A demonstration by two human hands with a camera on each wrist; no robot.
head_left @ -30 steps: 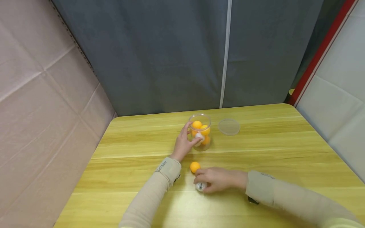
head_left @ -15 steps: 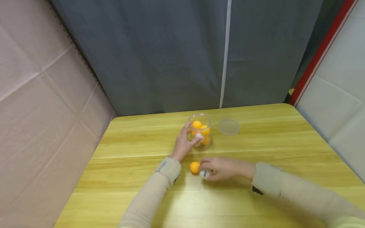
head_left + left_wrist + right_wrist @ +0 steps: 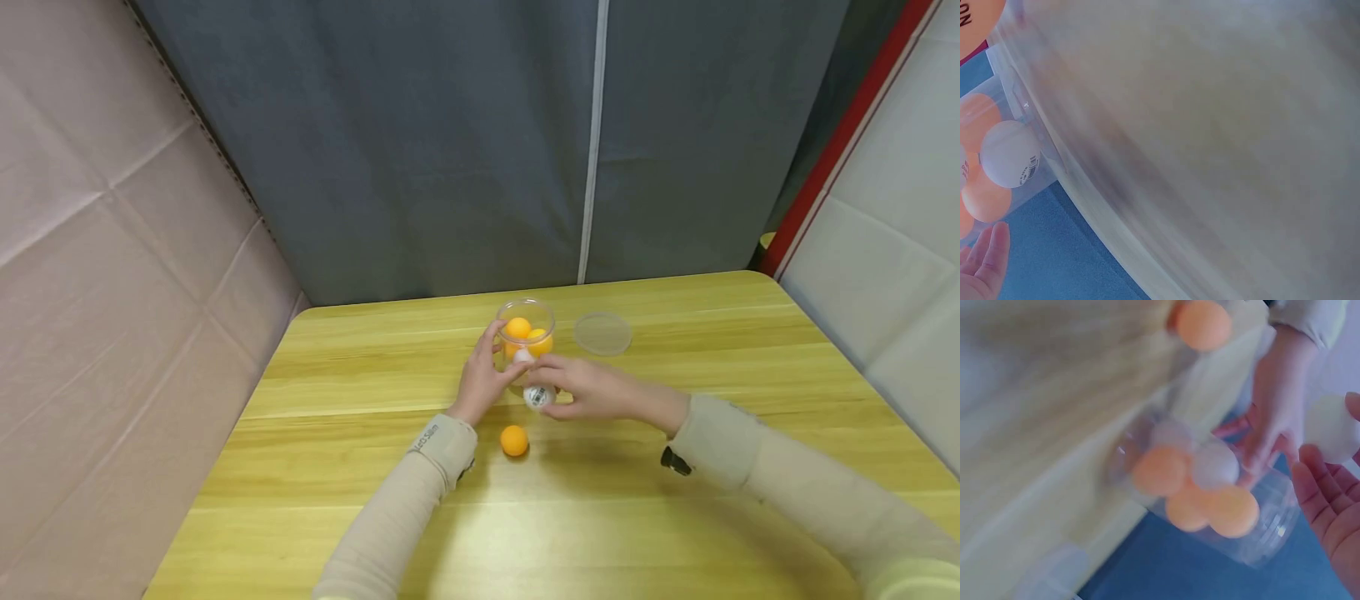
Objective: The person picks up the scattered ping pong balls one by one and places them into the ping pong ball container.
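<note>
A person's left hand [image 3: 480, 385] wraps its fingers around the side of a clear plastic jar [image 3: 525, 346] standing upright on a yellow wooden table [image 3: 750, 417], while the right hand [image 3: 592, 387] pinches a white ball [image 3: 538, 397] in its fingertips just in front of the jar, below its rim. A loose orange ball [image 3: 513, 440] lies on the table nearer the person, and the jar's lid [image 3: 602, 333] rests flat just to the right of the jar. The step looks best done by lifting the white ball clear above the rim before letting go, with the left hand keeping the jar steady so that it does not tip. The jar's lower half is hidden behind both hands in the head view, so the count of balls inside is uncertain; at least 3 orange and 1 white show. Both wrist views are blurred, and the left wrist view shows little beyond the jar wall and a fingertip.
</note>
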